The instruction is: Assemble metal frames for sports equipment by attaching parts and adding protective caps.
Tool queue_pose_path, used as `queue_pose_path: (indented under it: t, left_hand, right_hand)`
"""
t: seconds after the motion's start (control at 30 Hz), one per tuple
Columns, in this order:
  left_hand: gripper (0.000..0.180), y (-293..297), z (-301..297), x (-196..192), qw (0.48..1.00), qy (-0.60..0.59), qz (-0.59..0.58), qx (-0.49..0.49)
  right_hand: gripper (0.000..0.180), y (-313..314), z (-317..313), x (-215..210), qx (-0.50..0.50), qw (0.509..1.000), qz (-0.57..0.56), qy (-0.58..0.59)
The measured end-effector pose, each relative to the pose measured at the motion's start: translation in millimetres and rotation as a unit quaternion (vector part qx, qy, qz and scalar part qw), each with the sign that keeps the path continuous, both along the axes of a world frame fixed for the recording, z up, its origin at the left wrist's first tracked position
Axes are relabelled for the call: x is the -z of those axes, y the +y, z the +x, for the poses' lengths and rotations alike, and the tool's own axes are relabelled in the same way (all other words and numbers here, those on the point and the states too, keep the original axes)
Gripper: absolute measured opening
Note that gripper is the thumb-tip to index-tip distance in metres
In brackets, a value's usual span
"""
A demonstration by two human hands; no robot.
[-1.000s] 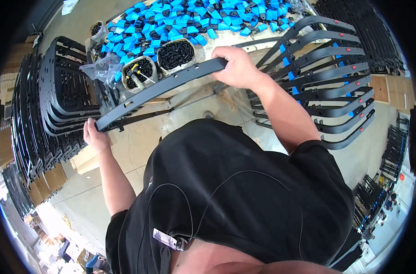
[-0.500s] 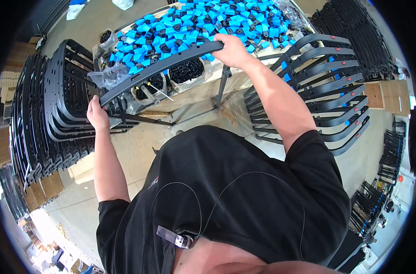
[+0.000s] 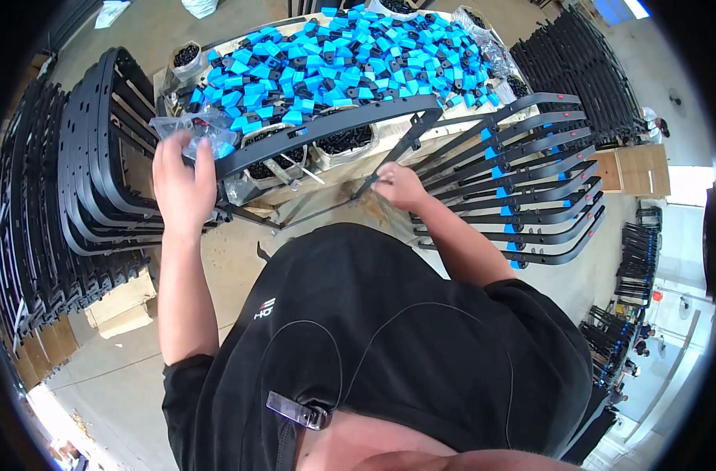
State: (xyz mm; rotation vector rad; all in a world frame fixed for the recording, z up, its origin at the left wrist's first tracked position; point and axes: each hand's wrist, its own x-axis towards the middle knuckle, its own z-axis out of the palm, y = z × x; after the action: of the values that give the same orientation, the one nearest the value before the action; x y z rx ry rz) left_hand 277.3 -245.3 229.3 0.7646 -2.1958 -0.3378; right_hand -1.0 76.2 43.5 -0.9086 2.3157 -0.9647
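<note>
A black curved metal frame point(image 3: 334, 124) spans the near side of the worktable, its long top bar arching from left to right. My left hand point(image 3: 184, 188) is raised beside the bar's left end, fingers apart, close to a clear plastic bag point(image 3: 187, 125). My right hand point(image 3: 400, 188) has its fingers closed at the frame's right side bar, below the bend. Behind the frame lies a large heap of blue and black plastic pieces point(image 3: 350, 59). Bags of small black parts point(image 3: 346, 141) sit along the table's near edge, partly hidden by the bar. A screwdriver-like tool with a thin shaft point(image 3: 303, 169) lies there too.
Similar black frames point(image 3: 99, 157) stand stacked at the left. More frames point(image 3: 531, 180), with blue pieces on them, are stacked at the right. Another dark stack point(image 3: 582, 74) and a wooden box point(image 3: 633, 170) are farther right. Cardboard point(image 3: 122, 306) lies on the floor at left.
My right hand has left the top bar's right end and come down to the side bar. My left hand has risen off the bar's left end, its fingers spreading.
</note>
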Motion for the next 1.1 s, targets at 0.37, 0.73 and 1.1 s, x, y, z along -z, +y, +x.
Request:
queue_pose_path:
  t: [0.37,0.73,1.1]
  left_hand:
    - [0.029,5,-45,-2,0.976,-0.083,0.197,0.050]
    - [0.023,15,-53,2,0.985,-0.086,0.144,-0.029]
    - [0.023,19,-55,3,0.986,-0.071,0.135,-0.071]
  right_hand:
    - [0.044,-136,-38,-18,-0.178,0.941,0.241,0.155]
    - [0.031,-130,-57,-35,-0.332,0.892,0.135,0.276]
    - [0.023,-136,-85,2,-0.327,0.922,0.120,0.172]
